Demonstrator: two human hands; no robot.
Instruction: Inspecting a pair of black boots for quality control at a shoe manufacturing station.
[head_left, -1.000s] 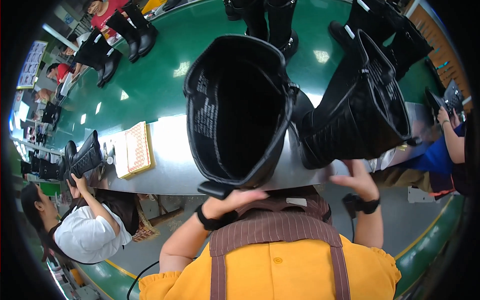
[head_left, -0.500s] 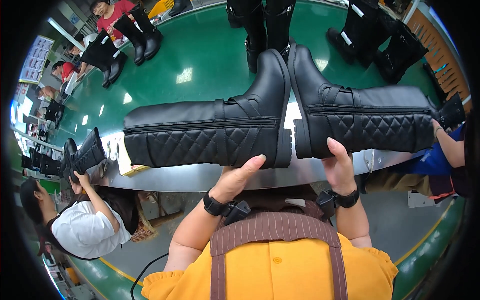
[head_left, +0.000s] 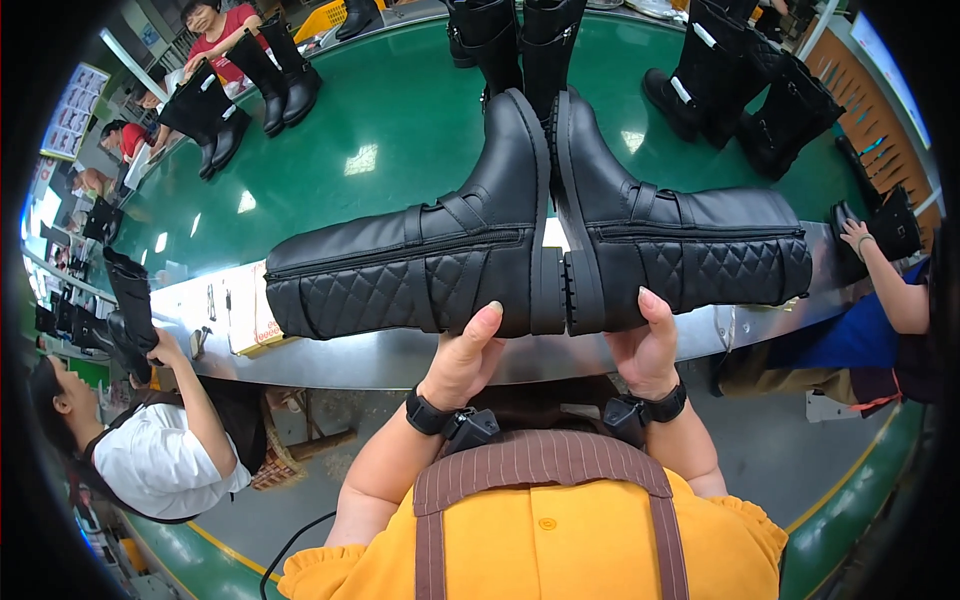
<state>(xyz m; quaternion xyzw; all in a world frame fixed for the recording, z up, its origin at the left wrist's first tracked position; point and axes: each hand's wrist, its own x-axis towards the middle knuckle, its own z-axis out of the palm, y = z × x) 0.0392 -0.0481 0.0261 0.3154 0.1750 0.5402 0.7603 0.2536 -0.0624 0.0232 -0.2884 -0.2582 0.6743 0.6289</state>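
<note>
I hold two tall black boots sole to sole in front of me, above a green conveyor table (head_left: 380,120). My left hand (head_left: 462,358) grips the heel end of the left boot (head_left: 420,265), whose quilted shaft points left. My right hand (head_left: 645,345) grips the heel end of the right boot (head_left: 680,245), whose shaft points right. Both boots lie on their sides with the toes pointing away from me. Each has a strap with a buckle at the ankle and a side zip.
More black boots (head_left: 505,35) stand upright on the green table, with others at the far right (head_left: 745,95) and far left (head_left: 250,85). A person in white (head_left: 150,440) at my left holds a boot. Another person's arm (head_left: 885,270) reaches in at the right.
A second ago the boots' open tops faced me. I have turned them onto their sides and brought the soles together; since half a second ago they barely shifted.
</note>
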